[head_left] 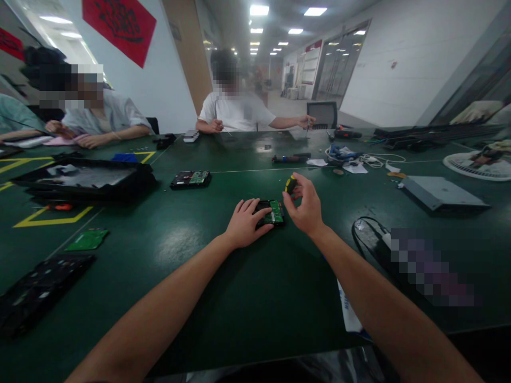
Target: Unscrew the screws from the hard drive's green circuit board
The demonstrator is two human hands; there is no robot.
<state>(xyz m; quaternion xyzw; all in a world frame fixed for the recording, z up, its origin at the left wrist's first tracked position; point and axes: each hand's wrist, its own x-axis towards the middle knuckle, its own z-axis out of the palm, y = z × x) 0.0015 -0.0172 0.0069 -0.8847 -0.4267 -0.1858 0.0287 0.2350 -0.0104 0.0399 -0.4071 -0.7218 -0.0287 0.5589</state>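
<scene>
Under my left hand (245,223) lies a hard drive (277,214) with a green circuit board facing up. My left fingers rest across its left part and the thumb is along the near edge, holding it on the table. In my right hand (306,206) is a screwdriver (290,184) with a yellow and black handle, gripped between thumb and fingers just right of and above the drive. The screwdriver's shaft and tip cannot be made out. A second hard drive (190,179) lies apart, farther back to the left.
On the left are a black tray-like casing (91,183), a green circuit board (87,239) and a black part (43,287). To the right lie a grey metal box (443,192), cables (347,154) and a black tool (291,158). Several people sit across the green table (223,287).
</scene>
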